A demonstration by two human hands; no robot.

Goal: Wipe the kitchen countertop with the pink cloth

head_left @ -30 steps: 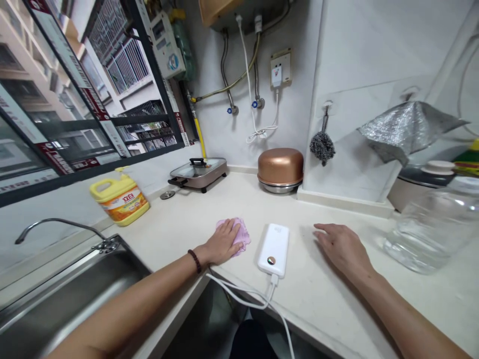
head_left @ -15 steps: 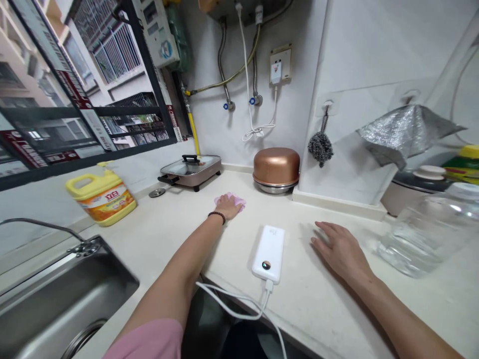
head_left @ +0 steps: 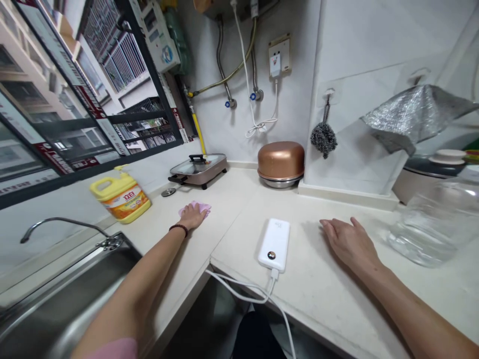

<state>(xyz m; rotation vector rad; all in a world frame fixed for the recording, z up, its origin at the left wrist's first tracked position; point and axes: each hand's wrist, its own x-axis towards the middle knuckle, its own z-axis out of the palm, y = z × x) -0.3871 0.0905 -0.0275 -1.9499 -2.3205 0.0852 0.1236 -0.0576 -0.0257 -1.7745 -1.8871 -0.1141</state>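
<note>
My left hand (head_left: 192, 216) presses a pink cleaning cloth (head_left: 203, 207) against the pale countertop (head_left: 239, 199). The cloth's edges stick out beyond the fingers, and the palm hides its middle. On the other side, my right hand (head_left: 351, 243) holds nothing; its fingers are apart, low over the counter. Whether it touches the surface I cannot tell. Between my hands lies a white power bank (head_left: 275, 242) with a small round display. A white cable (head_left: 258, 300) runs from its near end over the counter edge.
A yellow detergent jug (head_left: 121, 197) stands left, near the sink (head_left: 56, 299) and its faucet (head_left: 71, 219). An electric pan with a glass lid (head_left: 200, 167) and a copper-coloured pot (head_left: 281, 160) sit at the back. At right stands a clear plastic jug (head_left: 430, 229).
My left hand and the cloth have slid left across the counter, away from the copper-coloured pot. My right hand's fingers have shifted slightly. The view has turned a little.
</note>
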